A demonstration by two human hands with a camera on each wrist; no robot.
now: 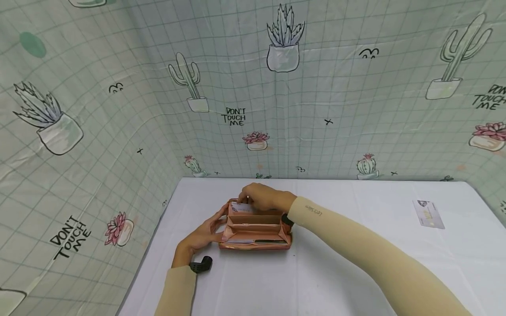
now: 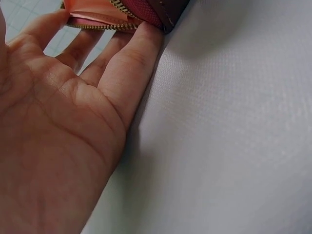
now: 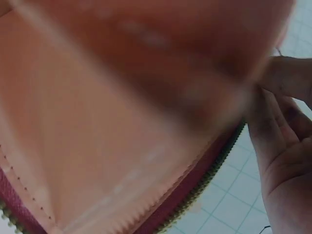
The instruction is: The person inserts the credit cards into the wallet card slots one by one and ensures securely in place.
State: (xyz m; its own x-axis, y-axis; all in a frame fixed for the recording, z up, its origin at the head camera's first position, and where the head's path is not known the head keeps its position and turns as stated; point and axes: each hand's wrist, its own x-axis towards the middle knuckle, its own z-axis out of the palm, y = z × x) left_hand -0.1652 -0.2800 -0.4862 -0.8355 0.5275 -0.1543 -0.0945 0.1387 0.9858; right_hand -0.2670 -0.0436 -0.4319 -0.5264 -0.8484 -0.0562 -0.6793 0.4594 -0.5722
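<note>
An unzipped long pink wallet (image 1: 254,247) stands spread on the white table, its inner dividers facing up. My left hand (image 1: 201,235) holds its left end, thumb at the front and fingers toward the back; the left wrist view shows the fingertips at the brass zipper (image 2: 100,27). At the wallet's back wall, my right hand (image 1: 261,196) pinches the top of a pale card (image 1: 241,207) that sits in the rear slot. In the right wrist view the wallet's lining (image 3: 97,122) fills most of the picture, with the right thumb and fingers close together at its edge.
More cards, a pale one (image 1: 241,241) and a dark one (image 1: 270,242), show in the wallet's front pocket. A loose grey card (image 1: 428,214) lies on the table (image 1: 336,276) at the far right. A printed cloth (image 1: 316,96) hangs behind and to the left.
</note>
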